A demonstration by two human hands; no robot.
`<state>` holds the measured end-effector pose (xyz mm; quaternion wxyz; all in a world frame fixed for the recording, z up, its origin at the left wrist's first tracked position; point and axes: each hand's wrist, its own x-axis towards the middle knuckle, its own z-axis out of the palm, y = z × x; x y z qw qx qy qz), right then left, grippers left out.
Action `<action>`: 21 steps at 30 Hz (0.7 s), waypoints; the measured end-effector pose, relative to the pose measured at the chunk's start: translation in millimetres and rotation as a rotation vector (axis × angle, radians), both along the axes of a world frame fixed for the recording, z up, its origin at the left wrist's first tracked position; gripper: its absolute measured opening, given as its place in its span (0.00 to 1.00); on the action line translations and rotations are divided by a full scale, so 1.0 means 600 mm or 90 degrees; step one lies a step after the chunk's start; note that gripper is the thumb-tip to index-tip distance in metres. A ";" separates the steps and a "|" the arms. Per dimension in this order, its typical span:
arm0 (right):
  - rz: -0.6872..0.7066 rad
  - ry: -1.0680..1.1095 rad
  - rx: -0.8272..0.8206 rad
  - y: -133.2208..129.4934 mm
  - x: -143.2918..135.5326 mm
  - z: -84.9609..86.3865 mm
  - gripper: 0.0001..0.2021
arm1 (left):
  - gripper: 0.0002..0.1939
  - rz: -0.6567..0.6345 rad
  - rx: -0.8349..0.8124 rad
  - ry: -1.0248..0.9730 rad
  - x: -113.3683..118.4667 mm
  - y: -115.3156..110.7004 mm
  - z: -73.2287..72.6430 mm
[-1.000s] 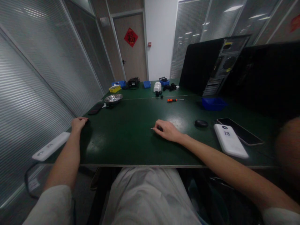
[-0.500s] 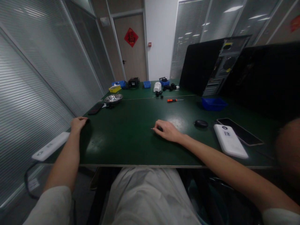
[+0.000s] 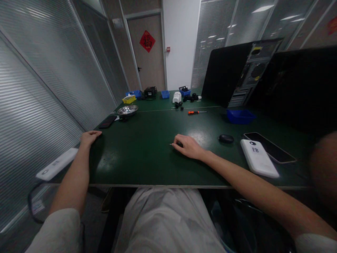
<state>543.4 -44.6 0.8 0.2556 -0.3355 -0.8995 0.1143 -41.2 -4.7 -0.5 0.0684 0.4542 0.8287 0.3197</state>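
My right hand (image 3: 189,146) rests on the green table (image 3: 142,158) near its middle. Its fingers are curled round a small dark object (image 3: 180,144), mostly hidden by the hand. A thin, light tip sticks out to the left past the thumb; the object's exact kind does not show. At the table's left side lies my left hand (image 3: 90,137), fingers stretched out to the right and nothing visible in them. A dark flat phone-like device (image 3: 107,122) is just beyond it, and a white power strip (image 3: 56,164) lies by the left forearm.
An orange-handled screwdriver (image 3: 193,112) lies farther back. To the right are a black mouse (image 3: 226,139), a white power bank (image 3: 259,158), a phone (image 3: 281,153) and a blue tray (image 3: 240,117). A metal bowl (image 3: 127,110) stands back left; a computer case (image 3: 231,70) stands back right.
The fingers of my left hand have straightened and reach slightly farther right. My right hand and the things on the table stay as they were.
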 end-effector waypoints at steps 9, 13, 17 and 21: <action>-0.003 -0.007 -0.008 -0.003 -0.001 0.005 0.09 | 0.17 0.082 -0.026 0.074 0.006 0.002 -0.001; -0.005 -0.006 -0.007 -0.004 -0.001 0.006 0.09 | 0.14 0.063 -0.011 0.144 0.010 0.001 -0.002; -0.004 -0.011 -0.011 -0.004 -0.001 0.008 0.09 | 0.13 0.040 -0.012 0.192 0.014 0.000 0.000; -0.007 -0.010 -0.018 -0.002 -0.001 0.007 0.09 | 0.12 0.020 -0.023 0.211 0.021 -0.004 0.005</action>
